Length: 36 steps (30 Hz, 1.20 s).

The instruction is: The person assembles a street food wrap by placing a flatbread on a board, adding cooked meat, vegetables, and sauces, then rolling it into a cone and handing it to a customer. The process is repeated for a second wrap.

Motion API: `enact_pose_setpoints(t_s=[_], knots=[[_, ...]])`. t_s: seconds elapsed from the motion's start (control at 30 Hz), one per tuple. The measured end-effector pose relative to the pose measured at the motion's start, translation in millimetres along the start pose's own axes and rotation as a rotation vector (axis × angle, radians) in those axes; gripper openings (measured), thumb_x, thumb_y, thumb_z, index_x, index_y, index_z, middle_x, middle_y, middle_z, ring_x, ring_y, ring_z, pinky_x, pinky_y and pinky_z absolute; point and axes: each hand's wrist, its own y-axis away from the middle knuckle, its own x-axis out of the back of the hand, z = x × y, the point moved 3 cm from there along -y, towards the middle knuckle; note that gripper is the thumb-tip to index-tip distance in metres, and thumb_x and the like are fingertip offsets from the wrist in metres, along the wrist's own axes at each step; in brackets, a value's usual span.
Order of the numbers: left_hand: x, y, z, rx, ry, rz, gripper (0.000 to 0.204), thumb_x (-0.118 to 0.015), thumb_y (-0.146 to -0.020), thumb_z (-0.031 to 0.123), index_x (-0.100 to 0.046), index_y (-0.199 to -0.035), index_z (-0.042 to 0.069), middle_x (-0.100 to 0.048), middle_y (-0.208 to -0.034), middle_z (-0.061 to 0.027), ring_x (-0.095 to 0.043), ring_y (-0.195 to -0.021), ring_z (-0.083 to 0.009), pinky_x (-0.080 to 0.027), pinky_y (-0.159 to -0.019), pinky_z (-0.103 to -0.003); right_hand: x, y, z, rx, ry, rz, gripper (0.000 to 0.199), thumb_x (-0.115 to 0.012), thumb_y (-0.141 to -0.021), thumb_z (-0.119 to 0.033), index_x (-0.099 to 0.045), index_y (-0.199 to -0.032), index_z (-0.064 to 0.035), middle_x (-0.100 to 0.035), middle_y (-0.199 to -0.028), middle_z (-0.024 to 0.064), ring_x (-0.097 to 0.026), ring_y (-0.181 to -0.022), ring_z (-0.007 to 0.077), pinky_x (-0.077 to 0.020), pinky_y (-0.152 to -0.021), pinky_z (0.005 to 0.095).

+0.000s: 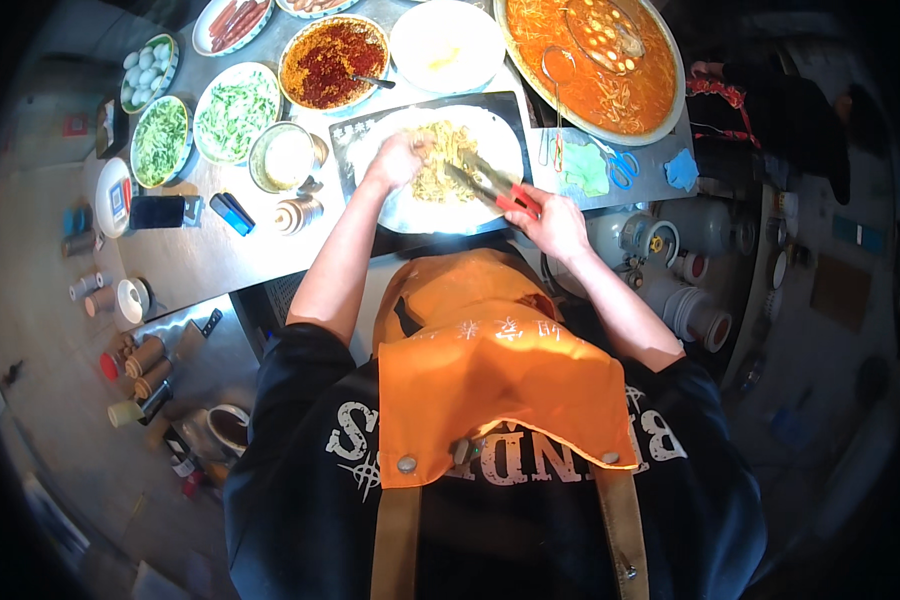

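My right hand [555, 225] is closed round the red handles of a pair of scissors [518, 203]. Their dark blades are spread and reach over a heap of yellowish-green shredded food [448, 165]. That heap lies in a wide white dish [402, 212], which stands on a dark board [515, 112]. At the left side of the heap is my left hand [398, 160], close to or touching the food. Glare and blur hide its fingertips, so I cannot make out whether it grips any of the shreds.
A large pan of red-orange broth [610, 95] stands at the right. Behind the dish are a chilli bowl [335, 62] and a white bowl [448, 45]. Bowls of greens [238, 112], a metal pot [280, 158] and a phone [158, 211] are at left. Blue-handled scissors [622, 168] lie right.
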Motion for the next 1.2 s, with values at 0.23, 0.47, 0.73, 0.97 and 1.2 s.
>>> enact_pose_setpoints(t_s=[0.23, 0.47, 0.73, 0.97, 1.2], knots=[[8, -18, 30, 0.091, 0.030, 0.072, 0.040, -0.059, -0.104, -0.006, -0.069, -0.141, 0.005, -0.074, -0.134, -0.0143, -0.069, -0.116, -0.0196, -0.056, -0.098, -0.031, 11, -44, -8, 0.167, 0.151, 0.068, 0.049, -0.079, -0.093, -0.038, -0.073, -0.134, -0.0116, -0.081, -0.111, 0.0147, -0.078, -0.103, 0.0321, -0.0623, -0.090, 0.0447], [-4, 30, 37, 0.294, 0.262, 0.226, 0.037, -0.066, -0.106, 0.013, -0.069, -0.140, 0.000, -0.075, -0.134, -0.0166, -0.070, -0.119, -0.0219, -0.054, -0.104, -0.033, 18, -79, -4, 0.303, 0.095, 0.069, 0.046, -0.077, -0.094, -0.029, -0.070, -0.133, -0.0072, -0.078, -0.110, 0.0219, -0.076, -0.104, 0.0378, -0.0606, -0.092, 0.0457], [-56, 102, 19, 0.324, 0.401, 0.327, 0.045, -0.067, -0.106, 0.013, -0.062, -0.149, -0.001, -0.073, -0.137, -0.0156, -0.069, -0.123, -0.0205, -0.052, -0.110, -0.031, 11, -64, 51, 0.530, 0.186, -0.053, 0.058, -0.078, -0.093, -0.030, -0.065, -0.144, -0.0060, -0.076, -0.115, 0.0160, -0.076, -0.097, 0.0319, -0.0612, -0.088, 0.0429], [-61, 95, 13, 0.334, 0.288, 0.507, 0.042, -0.065, -0.106, 0.011, -0.065, -0.146, 0.001, -0.074, -0.137, -0.0142, -0.070, -0.120, -0.0200, -0.053, -0.108, -0.032, 25, -55, 62, 0.733, 0.226, -0.045, 0.058, -0.085, -0.089, -0.032, -0.069, -0.141, -0.0112, -0.077, -0.105, 0.0099, -0.075, -0.086, 0.0279, -0.0612, -0.077, 0.0376], [-56, 82, 22, 0.309, 0.211, 0.391, 0.043, -0.067, -0.102, 0.014, -0.068, -0.143, 0.003, -0.072, -0.138, -0.0185, -0.070, -0.125, -0.0264, -0.051, -0.111, -0.036, 35, -54, 73, 0.813, 0.458, -0.067, 0.059, -0.086, -0.087, -0.034, -0.071, -0.140, -0.0129, -0.080, -0.109, 0.0137, -0.078, -0.083, 0.0263, -0.0615, -0.076, 0.0382]])
